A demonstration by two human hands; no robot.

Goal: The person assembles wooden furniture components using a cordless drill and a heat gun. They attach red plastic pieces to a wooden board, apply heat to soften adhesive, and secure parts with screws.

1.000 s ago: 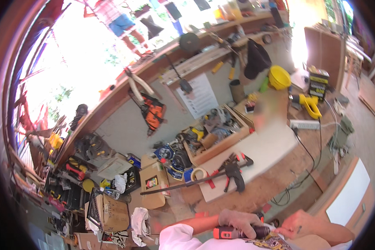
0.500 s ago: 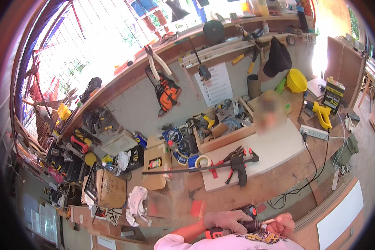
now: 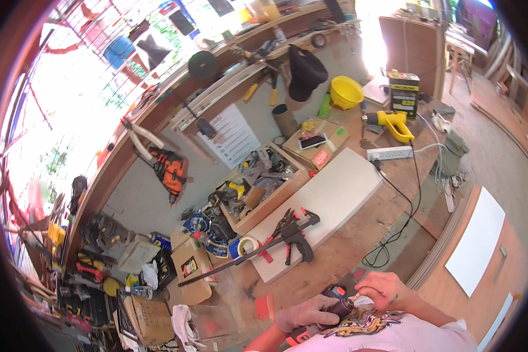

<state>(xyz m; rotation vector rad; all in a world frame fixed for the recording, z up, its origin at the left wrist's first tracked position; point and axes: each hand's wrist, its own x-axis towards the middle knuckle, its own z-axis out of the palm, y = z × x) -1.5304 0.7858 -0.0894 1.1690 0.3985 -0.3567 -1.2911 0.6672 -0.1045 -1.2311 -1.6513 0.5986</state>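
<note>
Close to my body at the lower edge is a dark cordless drill point(image 3: 342, 307) with red parts. My left hand point(image 3: 306, 313), seemingly in a greyish glove, is wrapped round its body. My right hand point(image 3: 382, 291) is closed in front of the chuck, its fingers pinching a thin pale bit or rod point(image 3: 356, 297) at the chuck's tip. How deep the rod sits in the chuck cannot be made out. Beyond my hands, on the workbench point(image 3: 334, 258), a long black bar clamp point(image 3: 293, 234) and red-handled pliers point(image 3: 286, 220) rest over a pale board point(image 3: 340, 193).
A wooden tray point(image 3: 293, 190) of hardware stands behind the board, near a tape roll point(image 3: 248, 245). At the right are a yellow heat gun point(image 3: 393, 123), a power strip point(image 3: 390, 154), a black cable point(image 3: 418, 176) and an adhesive can point(image 3: 403, 94). An orange drill point(image 3: 171, 173) hangs on the wall.
My head has turned right, so the bench has shifted left in view. My right hand has come nearer the chuck, and less of the pale rod shows. My left hand keeps its hold.
</note>
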